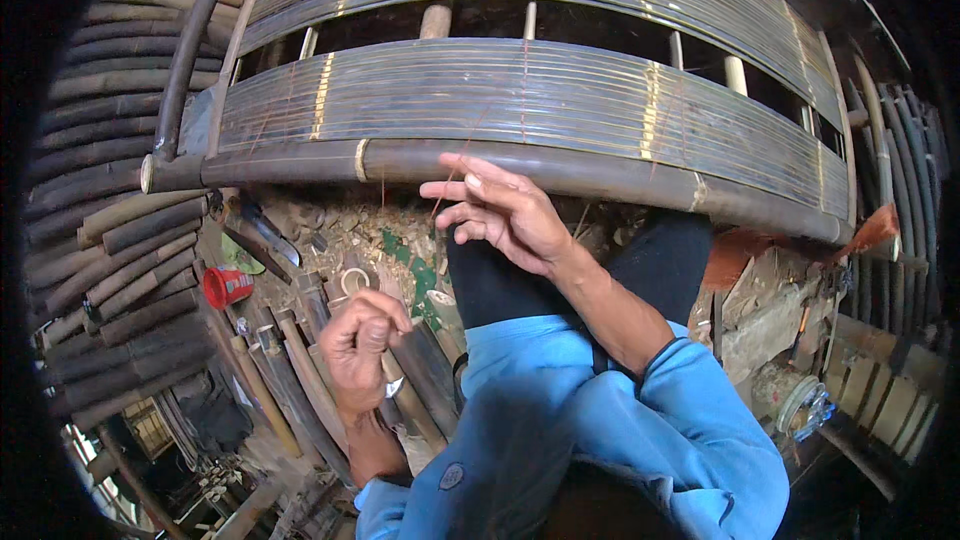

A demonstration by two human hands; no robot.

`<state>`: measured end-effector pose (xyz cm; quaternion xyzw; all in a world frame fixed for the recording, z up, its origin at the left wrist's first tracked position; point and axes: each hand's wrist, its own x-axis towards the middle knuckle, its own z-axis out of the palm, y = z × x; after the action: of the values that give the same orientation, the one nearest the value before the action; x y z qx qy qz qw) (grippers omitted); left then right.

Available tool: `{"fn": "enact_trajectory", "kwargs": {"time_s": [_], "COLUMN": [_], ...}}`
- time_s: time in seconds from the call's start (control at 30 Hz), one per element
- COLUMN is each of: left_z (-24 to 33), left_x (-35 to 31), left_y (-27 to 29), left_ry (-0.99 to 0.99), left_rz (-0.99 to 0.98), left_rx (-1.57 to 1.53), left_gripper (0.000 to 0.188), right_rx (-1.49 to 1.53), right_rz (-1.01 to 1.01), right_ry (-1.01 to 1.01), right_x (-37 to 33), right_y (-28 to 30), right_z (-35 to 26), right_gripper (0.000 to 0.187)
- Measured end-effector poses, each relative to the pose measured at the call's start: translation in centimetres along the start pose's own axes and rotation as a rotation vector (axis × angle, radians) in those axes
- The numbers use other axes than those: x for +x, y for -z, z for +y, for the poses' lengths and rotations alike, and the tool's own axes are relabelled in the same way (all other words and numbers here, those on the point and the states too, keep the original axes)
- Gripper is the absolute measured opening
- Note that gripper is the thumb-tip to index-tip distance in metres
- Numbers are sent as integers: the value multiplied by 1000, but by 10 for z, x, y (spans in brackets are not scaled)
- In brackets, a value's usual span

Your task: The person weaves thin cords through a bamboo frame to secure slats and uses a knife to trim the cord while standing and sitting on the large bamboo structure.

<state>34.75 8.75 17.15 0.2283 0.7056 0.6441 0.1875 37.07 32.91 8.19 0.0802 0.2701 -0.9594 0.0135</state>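
Note:
My right hand [510,215] is just below the front bamboo pole [560,164] of a large frame, its fingers stretched out and apart. A thin reddish cord [460,155] crosses its fingertips; whether they pinch it is unclear. Behind the pole lies a panel of dark bamboo slats [440,90], with reddish ties and pale bands across it. My left hand [362,345] is curled closed, lower left, above loose bamboo lengths. A small pale, shiny piece [394,387] shows beside its wrist; what the fingers hold, if anything, is hidden.
Stacked bamboo poles [120,130] line the left side. A red container [227,287] and a blade [272,235] are on the littered ground. Cut bamboo lengths [290,380] stand near my left arm. At right are a glass jar [800,405] and orange cloth [870,232].

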Motion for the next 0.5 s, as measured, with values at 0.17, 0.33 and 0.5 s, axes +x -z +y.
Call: {"fn": "enact_trajectory", "kwargs": {"time_s": [0.17, 0.33, 0.5], "left_z": [-29, -48, -55], "left_x": [-38, -23, 53], "left_y": [-29, -55, -110], "left_ry": [225, 422, 99], "left_rz": [-108, -251, -95], "left_rx": [11, 168, 378], "left_gripper": [31, 22, 25], "right_rx": [113, -309, -641], "right_rz": [-1, 216, 341], "right_ry": [-63, 92, 244], "right_x": [-38, -76, -96], "right_y": [22, 42, 42], "right_z": [-7, -5, -21], "right_gripper": [38, 26, 25]}}
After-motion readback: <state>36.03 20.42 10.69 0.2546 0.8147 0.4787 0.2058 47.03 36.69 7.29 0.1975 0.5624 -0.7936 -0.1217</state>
